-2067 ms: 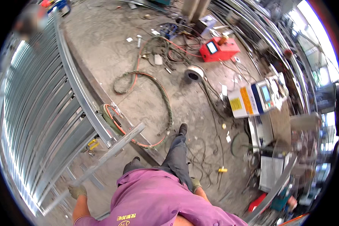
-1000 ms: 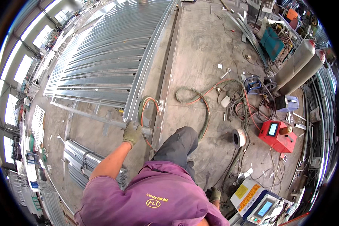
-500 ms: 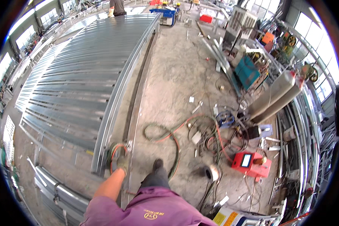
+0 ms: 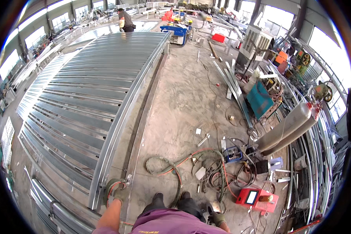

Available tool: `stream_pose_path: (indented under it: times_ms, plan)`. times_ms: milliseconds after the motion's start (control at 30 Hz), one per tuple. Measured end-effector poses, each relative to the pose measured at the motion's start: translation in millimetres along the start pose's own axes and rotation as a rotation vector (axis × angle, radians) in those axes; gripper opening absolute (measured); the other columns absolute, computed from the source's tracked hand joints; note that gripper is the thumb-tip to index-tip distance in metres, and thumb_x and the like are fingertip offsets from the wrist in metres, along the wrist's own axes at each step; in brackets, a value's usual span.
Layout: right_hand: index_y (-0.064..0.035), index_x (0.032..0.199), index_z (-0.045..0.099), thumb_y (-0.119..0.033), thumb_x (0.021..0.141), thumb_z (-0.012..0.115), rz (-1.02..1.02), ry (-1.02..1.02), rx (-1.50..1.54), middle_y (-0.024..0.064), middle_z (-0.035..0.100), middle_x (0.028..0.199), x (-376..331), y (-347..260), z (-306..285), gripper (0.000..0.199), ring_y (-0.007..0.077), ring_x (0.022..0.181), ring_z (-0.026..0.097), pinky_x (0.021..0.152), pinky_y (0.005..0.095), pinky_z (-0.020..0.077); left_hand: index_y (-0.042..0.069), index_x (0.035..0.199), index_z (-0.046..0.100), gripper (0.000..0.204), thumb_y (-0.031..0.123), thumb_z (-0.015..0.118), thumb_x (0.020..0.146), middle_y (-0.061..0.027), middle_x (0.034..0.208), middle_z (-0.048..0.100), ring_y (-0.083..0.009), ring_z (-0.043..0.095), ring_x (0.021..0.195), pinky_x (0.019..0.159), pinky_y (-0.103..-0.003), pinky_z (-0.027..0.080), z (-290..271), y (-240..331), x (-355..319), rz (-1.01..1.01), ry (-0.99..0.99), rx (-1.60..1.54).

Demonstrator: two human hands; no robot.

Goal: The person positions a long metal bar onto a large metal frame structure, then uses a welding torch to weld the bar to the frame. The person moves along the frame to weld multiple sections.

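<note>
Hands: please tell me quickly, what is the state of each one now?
Left hand: gloved, closed on the green and red hoses by the metal frame.
Right hand: gloved, low by the floor; grip cannot be told.

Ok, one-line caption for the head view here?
Gloved left hand on a hose loop at the corner of a long metal frame; gloved right hand low beside cables.

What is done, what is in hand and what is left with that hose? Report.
Done: the ribbed steel panel lies laid out on the floor. In hand: the left hand grips a hose loop at the panel's near corner; the right hand hangs low, grip unclear. Left, probably: floor hoses lie tangled beside the red machine.
</note>
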State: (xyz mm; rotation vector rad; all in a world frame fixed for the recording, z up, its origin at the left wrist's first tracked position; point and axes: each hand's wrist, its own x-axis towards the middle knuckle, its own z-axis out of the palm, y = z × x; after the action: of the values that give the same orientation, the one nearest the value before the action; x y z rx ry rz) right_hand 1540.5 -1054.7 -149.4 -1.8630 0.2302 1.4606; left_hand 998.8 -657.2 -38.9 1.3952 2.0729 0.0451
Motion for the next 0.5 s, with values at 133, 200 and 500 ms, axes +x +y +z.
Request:
stream_pose_path:
  times_ms: [133, 200, 500]
  plan:
    - [-0.0043, 0.109, 0.065, -0.028, 0.098, 0.061, 0.065, -0.040, -0.116, 0.0198, 0.074, 0.087, 90.6, -62.2, -49.1, 0.026, 0.0386, 0.067, 0.073, 0.053, 0.0501, 0.0572, 0.000, 0.112, 0.075, 0.048, 0.041, 0.071, 0.087, -0.0242, 0.106, 0.076, -0.0390, 0.072, 0.106, 0.092, -0.047, 0.052, 32.3, -0.9, -35.2, -0.073, 0.071, -0.404]
    - [-0.0046, 0.112, 0.063, -0.030, 0.099, 0.059, 0.119, -0.009, -0.283, 0.0214, 0.074, 0.089, 103.3, -95.5, -18.7, 0.029, 0.0406, 0.069, 0.072, 0.053, 0.0519, 0.0569, -0.002, 0.114, 0.073, 0.050, 0.039, 0.071, 0.086, -0.0272, 0.110, 0.074, -0.0397, 0.071, 0.110, 0.092, -0.047, 0.053, 18.9, -21.3, -82.5, -0.239, 0.110, -0.245]
    - [-0.0055, 0.121, 0.065, -0.036, 0.104, 0.054, 0.529, -0.440, -0.151, 0.0199, 0.074, 0.099, 111.7, -298.6, -1.8, 0.037, 0.0411, 0.086, 0.073, 0.067, 0.0546, 0.0595, -0.013, 0.133, 0.060, 0.087, 0.055, 0.076, 0.082, -0.0328, 0.142, 0.059, -0.0426, 0.055, 0.137, 0.115, -0.043, 0.042, 94.4, -102.1, -102.0, -0.654, 0.171, -0.428]
